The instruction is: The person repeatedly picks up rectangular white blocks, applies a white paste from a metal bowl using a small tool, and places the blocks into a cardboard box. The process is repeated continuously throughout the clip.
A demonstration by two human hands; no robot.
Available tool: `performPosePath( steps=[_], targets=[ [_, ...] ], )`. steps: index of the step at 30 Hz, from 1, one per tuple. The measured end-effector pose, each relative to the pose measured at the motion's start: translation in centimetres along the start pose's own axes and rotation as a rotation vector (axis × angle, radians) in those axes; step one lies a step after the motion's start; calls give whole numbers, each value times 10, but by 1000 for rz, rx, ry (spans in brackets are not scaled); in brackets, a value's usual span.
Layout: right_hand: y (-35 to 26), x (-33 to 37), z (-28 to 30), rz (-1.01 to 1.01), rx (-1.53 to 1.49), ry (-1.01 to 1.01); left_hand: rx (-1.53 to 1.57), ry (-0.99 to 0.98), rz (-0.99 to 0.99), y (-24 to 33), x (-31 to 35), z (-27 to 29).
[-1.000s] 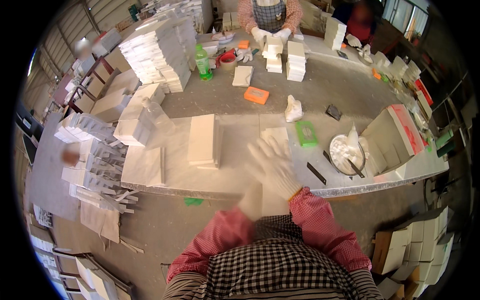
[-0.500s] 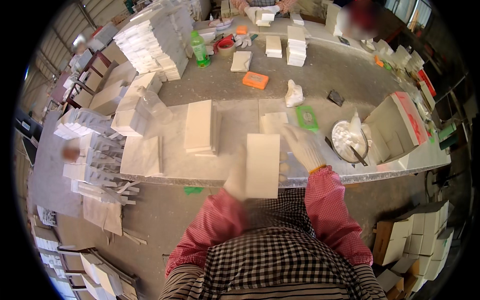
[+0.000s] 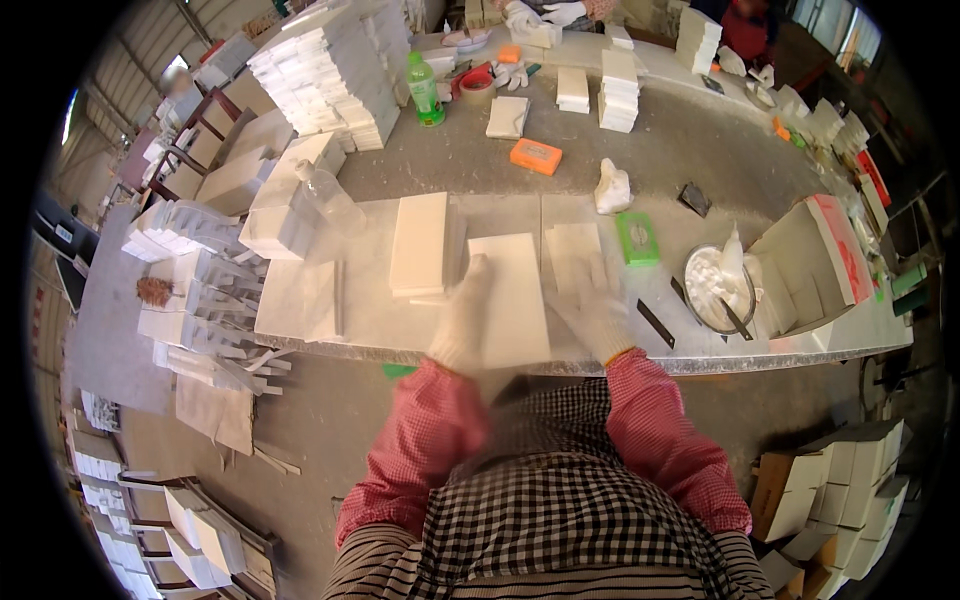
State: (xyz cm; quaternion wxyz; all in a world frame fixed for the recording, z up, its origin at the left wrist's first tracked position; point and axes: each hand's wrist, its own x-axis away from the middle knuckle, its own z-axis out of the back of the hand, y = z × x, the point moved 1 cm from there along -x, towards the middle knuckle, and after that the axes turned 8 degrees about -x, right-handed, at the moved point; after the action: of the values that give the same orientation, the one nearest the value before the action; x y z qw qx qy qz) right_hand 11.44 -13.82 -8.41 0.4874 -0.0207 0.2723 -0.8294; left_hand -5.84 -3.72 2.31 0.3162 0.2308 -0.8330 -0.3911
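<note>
Both my hands wear white knit gloves. My left hand [image 3: 463, 318] grips a white rectangular tile [image 3: 512, 300] by its left edge, thumb on top, with the tile tilted over the table's near edge. My right hand [image 3: 592, 312], somewhat blurred, has its fingers stretched out over the near end of another pale tile [image 3: 573, 246] lying on the table; it appears to hold nothing. Left of the held tile stands a stack of white tiles [image 3: 420, 245]. A dark flat blade [image 3: 655, 323] lies to the right of my right hand.
On the right stand a metal bowl of white paste [image 3: 706, 290] with a bottle and a knife in it, and an open carton [image 3: 800, 265]. A green box [image 3: 637, 238], orange box [image 3: 536, 156] and white lump [image 3: 612, 187] lie behind. Tall tile piles [image 3: 320, 85] rise back left.
The held tile has moved from upright before me to a tilt toward the table. My right hand has shifted left and nearer, uncovering the dark blade. The view has swung slightly left.
</note>
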Motion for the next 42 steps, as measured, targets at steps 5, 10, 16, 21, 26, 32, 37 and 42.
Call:
performPosePath(
  steps=[5, 10, 16, 21, 26, 32, 37, 42],
  targets=[
    [-5, 5, -13, -208, 9, 30, -484, 403, -168, 55, -33, 63],
    [-4, 0, -5, -307, -33, -68, -788, 489, -318, 114, -52, 82],
    [-1, 1, -7, -273, -47, -17, -1110, 527, -270, 130, -74, 101],
    [7, 2, -5, -257, -158, 41, -1658, 700, -326, 126, -68, 91],
    [7, -1, 7, -270, -517, 196, -1880, 802, -604, 117, -56, 73],
    [-16, 16, 32, -356, -820, 225, -1215, 260, -564, -3, -58, 26],
    [-55, 47, 61, -156, -649, 280, -894, -171, -536, -67, -45, -13],
    [-43, 67, 53, 138, -397, 302, -464, -184, -45, -52, -34, -30]
  ],
)
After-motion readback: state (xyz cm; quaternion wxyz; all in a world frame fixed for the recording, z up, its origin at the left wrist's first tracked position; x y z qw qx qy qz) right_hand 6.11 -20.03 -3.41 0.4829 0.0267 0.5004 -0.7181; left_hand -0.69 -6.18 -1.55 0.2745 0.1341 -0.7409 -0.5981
